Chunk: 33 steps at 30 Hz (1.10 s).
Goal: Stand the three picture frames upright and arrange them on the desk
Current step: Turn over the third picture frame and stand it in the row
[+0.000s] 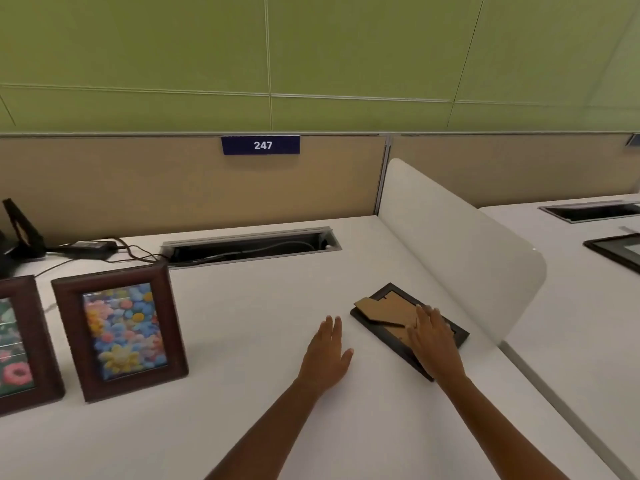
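the desk [263,306] is a flat, matte white surface. at 3 o'clock on it lies a black picture frame [388,318], rectangular, face down, with its brown cardboard backing and a folded cardboard easel leg showing. the right hand [433,341] rests flat on the near half of this backing, fingers extended and slightly spread, palm down; it presses rather than clamps, with nothing enclosed in it. the left hand [327,355] lies at 9 o'clock of that frame, just beside it, palm down on bare desk, fingers straight and together, thumb out, holding nothing.

at 9 o'clock on the desk stands a dark brown wooden frame [119,332], upright, moulded profile, glossy pane over a multicoloured flower print. a second brown frame [20,344] stands just beside it at the left edge, partly cut off. a curved white divider panel [460,237] rises at 2 o'clock.
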{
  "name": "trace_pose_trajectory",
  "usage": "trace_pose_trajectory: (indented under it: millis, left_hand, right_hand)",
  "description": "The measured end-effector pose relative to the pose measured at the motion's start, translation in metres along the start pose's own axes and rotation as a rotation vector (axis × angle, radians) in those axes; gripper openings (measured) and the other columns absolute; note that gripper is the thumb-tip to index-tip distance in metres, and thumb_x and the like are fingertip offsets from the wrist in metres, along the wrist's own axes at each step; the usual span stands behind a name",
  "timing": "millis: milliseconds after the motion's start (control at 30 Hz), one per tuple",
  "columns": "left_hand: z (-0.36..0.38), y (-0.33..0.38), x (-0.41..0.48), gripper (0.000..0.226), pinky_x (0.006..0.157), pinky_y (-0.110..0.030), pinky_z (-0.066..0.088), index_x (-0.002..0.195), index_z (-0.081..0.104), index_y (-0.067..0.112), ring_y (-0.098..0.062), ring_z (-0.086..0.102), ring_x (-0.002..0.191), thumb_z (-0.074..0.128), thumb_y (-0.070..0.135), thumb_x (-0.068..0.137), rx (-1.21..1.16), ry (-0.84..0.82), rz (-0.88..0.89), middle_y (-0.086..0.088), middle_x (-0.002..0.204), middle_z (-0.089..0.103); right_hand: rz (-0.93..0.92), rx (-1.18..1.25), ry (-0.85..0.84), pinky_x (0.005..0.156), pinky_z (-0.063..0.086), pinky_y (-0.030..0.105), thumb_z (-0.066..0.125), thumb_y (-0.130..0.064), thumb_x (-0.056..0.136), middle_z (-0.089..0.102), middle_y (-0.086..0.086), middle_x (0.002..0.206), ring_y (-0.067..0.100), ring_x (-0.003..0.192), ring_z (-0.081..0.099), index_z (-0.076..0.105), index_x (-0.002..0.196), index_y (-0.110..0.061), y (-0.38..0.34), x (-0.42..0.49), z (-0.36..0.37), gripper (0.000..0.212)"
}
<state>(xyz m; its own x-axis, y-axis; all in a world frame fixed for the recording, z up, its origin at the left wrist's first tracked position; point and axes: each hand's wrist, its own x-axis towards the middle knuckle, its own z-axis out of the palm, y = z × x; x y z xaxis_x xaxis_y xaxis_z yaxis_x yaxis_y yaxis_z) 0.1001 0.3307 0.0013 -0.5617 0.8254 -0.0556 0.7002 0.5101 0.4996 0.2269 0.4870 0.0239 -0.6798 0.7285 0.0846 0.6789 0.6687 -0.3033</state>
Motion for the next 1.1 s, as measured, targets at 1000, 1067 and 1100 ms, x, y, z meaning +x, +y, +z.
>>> trace_pose_trajectory:
  millis: [1000,1067,1100]
  left_hand:
    - [0.023,0.013,0.027,0.081,0.115,-0.037,0.018,0.143,0.011,0.022,-0.028,0.008,0.143,0.041,0.06,0.078,-0.152,-0.144,0.152,-0.016,0.154,-0.004]
    - [0.018,0.01,0.027,0.065,0.114,-0.035,0.019,0.142,0.015,0.024,-0.026,0.012,0.142,0.047,0.04,0.088,-0.243,-0.101,0.171,-0.015,0.154,0.001]
    - [0.015,0.008,0.026,0.06,0.113,-0.033,0.02,0.141,0.018,0.025,-0.025,0.015,0.141,0.047,0.035,0.089,-0.276,-0.084,0.182,-0.015,0.154,0.004]
  right_hand:
    - [0.495,0.531,-0.295,0.053,0.032,0.023,0.053,-0.029,0.089,0.041,0.005,0.059,0.017,0.058,0.04,0.039,0.057,-0.009,0.036,0.034,-0.03,0.04]
    - [0.538,0.863,-0.354,0.056,0.041,0.025,0.051,-0.024,0.091,0.047,0.009,0.07,0.019,0.066,0.046,0.047,0.072,-0.005,0.031,0.032,-0.039,0.027]
    - [0.553,1.034,-0.401,0.056,0.046,0.027,0.049,-0.021,0.092,0.049,0.012,0.074,0.02,0.068,0.048,0.049,0.08,-0.003,0.028,0.032,-0.044,0.021]
